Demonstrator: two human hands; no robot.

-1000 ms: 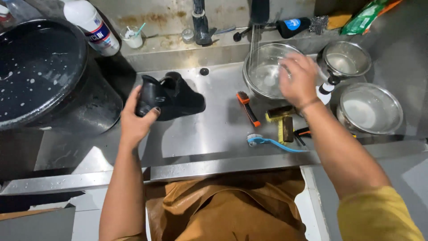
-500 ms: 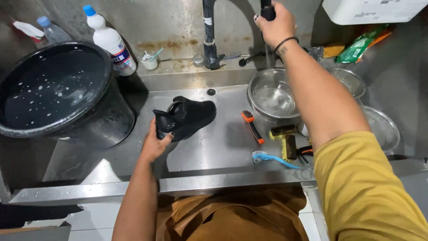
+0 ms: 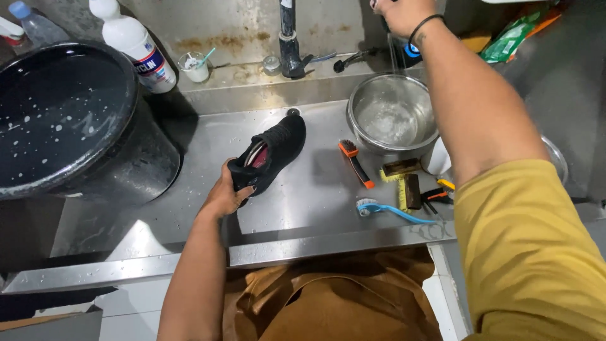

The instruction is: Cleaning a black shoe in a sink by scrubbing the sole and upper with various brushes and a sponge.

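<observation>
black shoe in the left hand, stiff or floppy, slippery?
The black shoe looks like soft fabric, so its upper probably flexes while the sole stays firmer. The left hand grips its heel; droplets dot the steel counter, so it may be wet, slick and somewhat heavier.

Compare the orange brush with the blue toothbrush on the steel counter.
The orange brush is short and thick, with dark bristles; the blue toothbrush is long and thin, with pale bristles. The orange brush lies nearer the steel bowl, the blue toothbrush nearer the counter's front edge. Both lie flat, untouched.
</observation>
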